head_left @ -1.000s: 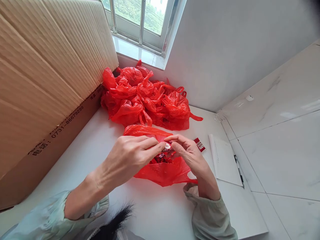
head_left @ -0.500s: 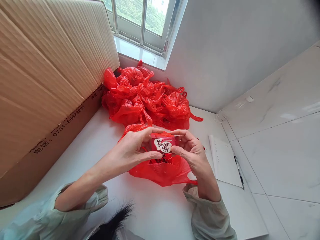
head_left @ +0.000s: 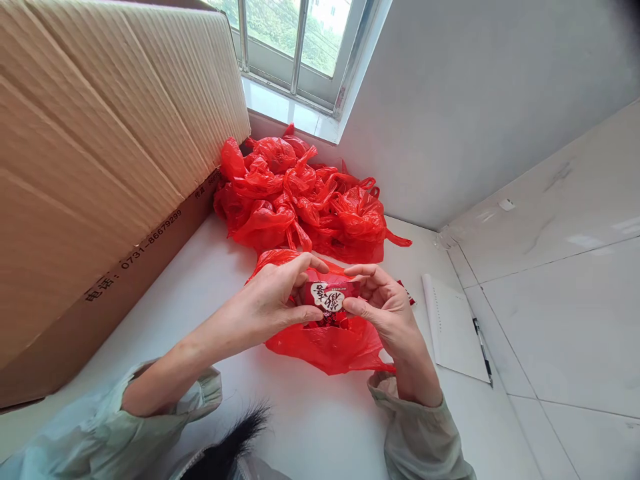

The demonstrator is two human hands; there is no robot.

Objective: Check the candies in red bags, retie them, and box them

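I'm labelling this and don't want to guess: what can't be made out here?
All in the head view:
Packet: ends covered by the left grip and right grip.
Second packet: mostly behind the right grip.
Open bag: contents partly hidden by the packet and both hands.
Piled bags: contents hidden by red plastic.
Paper: marks too small to read.
Box: cut off by the left edge.

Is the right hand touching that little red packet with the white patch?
Touching. The head view shows it: the right hand has its thumb laid over the front of the red packet.
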